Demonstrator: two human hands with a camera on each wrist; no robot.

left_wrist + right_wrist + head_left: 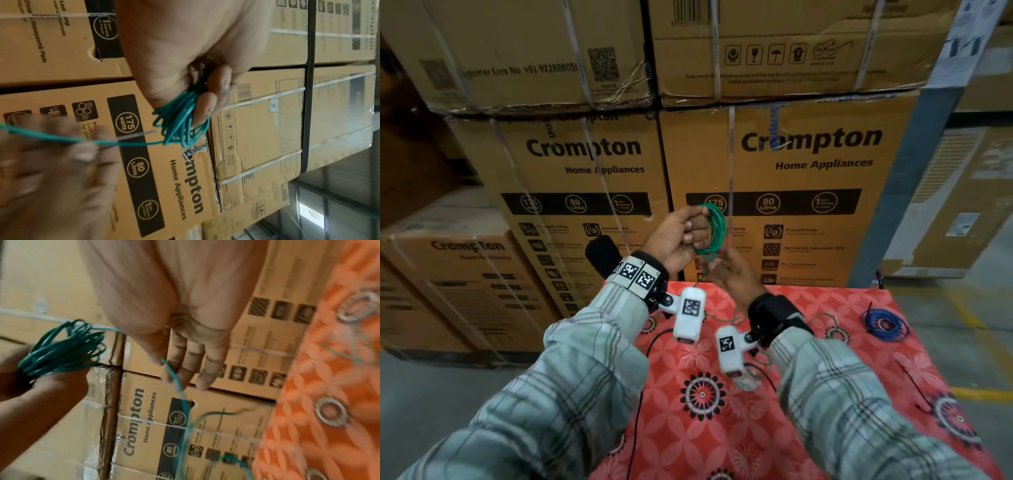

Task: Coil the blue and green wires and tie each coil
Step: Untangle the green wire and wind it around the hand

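My left hand is raised above the table's far edge, fingers curled round a green wire coil of several loops. The left wrist view shows the coil clamped between my palm and fingertips. Just below it, my right hand pinches the loose green strand that leads off the coil. In the right wrist view the strand leaves between thumb and fingers and drops toward the table. The blue wire coil, with a black tie on it, lies at the table's right.
The table has a red flower-patterned cloth. Slack green wire lies on it under my wrists. A black tie strip lies at the right edge, and a black cable hangs at the left. Stacked cardboard boxes stand close behind.
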